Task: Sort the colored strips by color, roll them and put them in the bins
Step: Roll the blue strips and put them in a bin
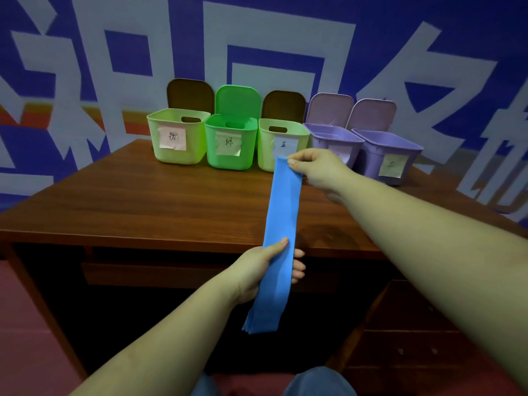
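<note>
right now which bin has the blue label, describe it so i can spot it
Look at the row of five open bins along the back of the wooden desk. The blue-label bin is the middle one, pale yellow-green, between the bright green bin and a purple bin.

Head view, downward over desk [143,201]

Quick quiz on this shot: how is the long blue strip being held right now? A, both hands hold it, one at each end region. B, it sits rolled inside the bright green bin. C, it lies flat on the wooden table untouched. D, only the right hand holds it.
A: the right hand pinches the top end of the long blue strip while the left hand grips it lower down, stretched above the wooden table.
</note>
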`<state>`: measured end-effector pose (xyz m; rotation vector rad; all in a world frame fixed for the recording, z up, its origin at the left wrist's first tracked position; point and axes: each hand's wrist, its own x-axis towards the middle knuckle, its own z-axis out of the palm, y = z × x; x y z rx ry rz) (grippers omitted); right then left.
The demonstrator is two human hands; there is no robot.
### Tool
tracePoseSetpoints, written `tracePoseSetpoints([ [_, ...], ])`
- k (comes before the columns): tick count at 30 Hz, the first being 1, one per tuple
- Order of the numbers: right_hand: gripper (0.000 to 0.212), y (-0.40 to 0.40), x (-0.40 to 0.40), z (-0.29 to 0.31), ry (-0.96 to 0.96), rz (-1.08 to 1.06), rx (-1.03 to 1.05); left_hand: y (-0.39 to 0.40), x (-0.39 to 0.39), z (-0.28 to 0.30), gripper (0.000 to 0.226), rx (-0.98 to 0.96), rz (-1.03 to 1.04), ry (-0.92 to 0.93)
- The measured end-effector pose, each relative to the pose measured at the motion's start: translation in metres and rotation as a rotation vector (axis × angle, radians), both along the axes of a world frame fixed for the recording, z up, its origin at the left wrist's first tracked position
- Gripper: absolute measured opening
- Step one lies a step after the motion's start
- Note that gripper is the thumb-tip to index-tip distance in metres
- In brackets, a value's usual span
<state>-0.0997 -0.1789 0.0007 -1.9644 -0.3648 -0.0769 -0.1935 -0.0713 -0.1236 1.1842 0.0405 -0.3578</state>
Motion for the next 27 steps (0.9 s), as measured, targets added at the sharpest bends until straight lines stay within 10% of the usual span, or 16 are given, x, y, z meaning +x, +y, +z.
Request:
tracePoseSetpoints([
  [27, 0.021, 0.030, 0.063, -0.019, -0.069, 0.000, -0.120, 0.016, 0.031, -0.046, 0.052, 0.088, 0.163, 0.204],
])
